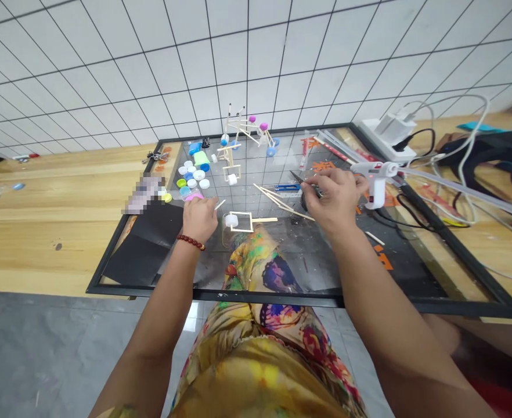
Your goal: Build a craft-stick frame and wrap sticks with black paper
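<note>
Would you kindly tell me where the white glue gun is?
In the head view, the glue gun is on the right, just right of the right hand and in front of the white power strip.

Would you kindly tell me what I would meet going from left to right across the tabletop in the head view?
Left-side black paper, left hand, stick frame with a white cap, right hand, white glue gun, black strap-like item.
</note>
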